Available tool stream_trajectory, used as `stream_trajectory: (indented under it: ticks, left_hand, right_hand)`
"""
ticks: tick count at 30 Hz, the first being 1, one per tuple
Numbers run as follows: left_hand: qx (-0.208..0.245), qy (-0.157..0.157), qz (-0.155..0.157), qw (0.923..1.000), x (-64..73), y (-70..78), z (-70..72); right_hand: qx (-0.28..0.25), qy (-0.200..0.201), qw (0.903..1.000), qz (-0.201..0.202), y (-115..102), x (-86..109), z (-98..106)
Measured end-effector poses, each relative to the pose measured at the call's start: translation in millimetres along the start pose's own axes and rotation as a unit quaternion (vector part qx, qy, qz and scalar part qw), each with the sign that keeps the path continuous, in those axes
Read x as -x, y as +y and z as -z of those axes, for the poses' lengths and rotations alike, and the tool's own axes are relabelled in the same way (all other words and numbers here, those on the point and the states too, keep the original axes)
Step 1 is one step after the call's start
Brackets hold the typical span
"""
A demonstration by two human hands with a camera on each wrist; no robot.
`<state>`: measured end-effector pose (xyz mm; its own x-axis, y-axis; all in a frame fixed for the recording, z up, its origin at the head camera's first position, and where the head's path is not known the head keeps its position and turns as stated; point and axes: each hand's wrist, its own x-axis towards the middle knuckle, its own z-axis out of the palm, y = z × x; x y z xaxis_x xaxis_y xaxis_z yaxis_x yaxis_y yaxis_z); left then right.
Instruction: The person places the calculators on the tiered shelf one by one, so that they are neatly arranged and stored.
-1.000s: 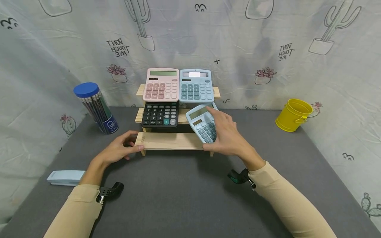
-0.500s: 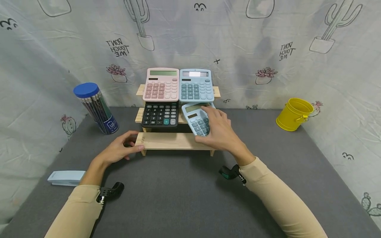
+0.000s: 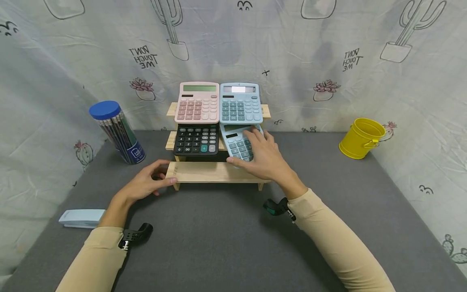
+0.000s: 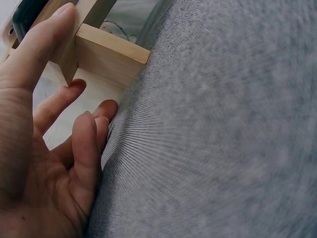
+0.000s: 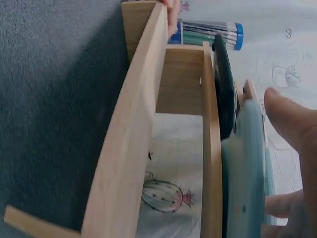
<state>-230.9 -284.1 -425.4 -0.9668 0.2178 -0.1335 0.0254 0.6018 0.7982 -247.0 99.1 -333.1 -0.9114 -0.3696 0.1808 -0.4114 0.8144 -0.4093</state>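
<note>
A light blue calculator (image 3: 238, 147) leans, slightly tilted, on the right of the wooden rack's middle tier. My right hand (image 3: 268, 160) holds it, fingers near its upper right and thumb by its lower edge; the hand hides its right side. In the right wrist view this calculator (image 5: 247, 173) is blurred and seen edge-on beside the thumb. My left hand (image 3: 146, 182) pinches the left end of the wooden rack (image 3: 211, 172) at its front board, thumb on top and a finger beneath in the left wrist view. A black calculator (image 3: 196, 140) stands left of the held one.
On the top tier stand a pink calculator (image 3: 198, 103) and another blue calculator (image 3: 240, 103). A blue-lidded jar of pencils (image 3: 120, 134) is at the left, a yellow bucket (image 3: 361, 138) at the right. A pale blue stapler (image 3: 80, 217) lies by the left forearm.
My right hand has moved left with the blue calculator, bringing it over to the black one and turning it more upright. My left hand has stayed on the rack.
</note>
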Motion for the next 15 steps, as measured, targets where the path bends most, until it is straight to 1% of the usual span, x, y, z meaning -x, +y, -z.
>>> stream_trajectory:
  ticks: [3,6,8,10,12,15]
  left_hand:
    - [-0.001,0.001,0.000,1.0000,0.3,0.6,0.4]
    - [-0.001,0.000,0.001,1.0000,0.1,1.8,0.6]
    - [-0.001,-0.001,0.001,1.0000,0.0,2.5,0.8]
    - [-0.001,0.000,0.002,1.0000,0.3,3.2,1.2]
    - [0.000,0.001,0.001,1.0000,0.9,3.3,1.2]
    - [0.003,0.002,-0.001,1.0000,1.4,3.0,0.1]
  right_hand:
    - [-0.009,-0.027,0.9990,0.035,7.0,0.2,7.4]
    - [-0.031,-0.057,0.9957,0.066,15.5,2.1,15.0]
    - [-0.041,-0.062,0.9940,0.081,20.0,2.8,17.9]
    - [-0.045,-0.054,0.9932,0.093,22.7,2.2,17.4]
    - [-0.039,-0.033,0.9938,0.099,23.8,-0.1,13.6]
    - [-0.026,0.001,0.9954,0.092,23.0,-3.3,5.4]
